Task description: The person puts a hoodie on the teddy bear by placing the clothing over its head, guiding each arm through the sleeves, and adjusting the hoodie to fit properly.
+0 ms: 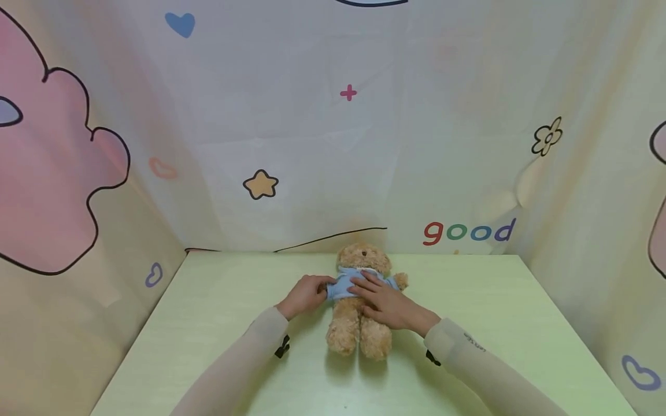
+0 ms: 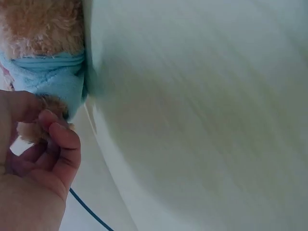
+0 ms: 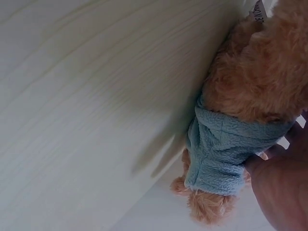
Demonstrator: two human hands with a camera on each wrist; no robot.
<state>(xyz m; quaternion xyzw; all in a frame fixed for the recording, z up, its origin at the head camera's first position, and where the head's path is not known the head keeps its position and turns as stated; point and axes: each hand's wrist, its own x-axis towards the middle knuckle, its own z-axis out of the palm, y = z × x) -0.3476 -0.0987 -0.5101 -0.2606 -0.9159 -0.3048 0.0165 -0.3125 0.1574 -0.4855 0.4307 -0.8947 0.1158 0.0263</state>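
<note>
A light brown plush teddy bear (image 1: 344,332) in a blue fleece top (image 1: 340,285) lies on its back, head toward the far edge of the table. My left hand (image 1: 306,296) pinches the bear's paw on the left side; the left wrist view shows thumb and curled fingers (image 2: 65,139) around the brown fur below the sleeve. Across the bear's belly rests my right hand (image 1: 390,303), fingers spread and mostly straight over the top. From the right wrist view, that hand (image 3: 284,185) lies against the blue fabric, with much of it out of frame.
The pale green table (image 1: 234,335) runs up to a printed cloth backdrop (image 1: 302,115) behind the bear's head, with cloth at both sides as well. A small white tag (image 3: 258,12) sticks out of the bear's fur in the right wrist view.
</note>
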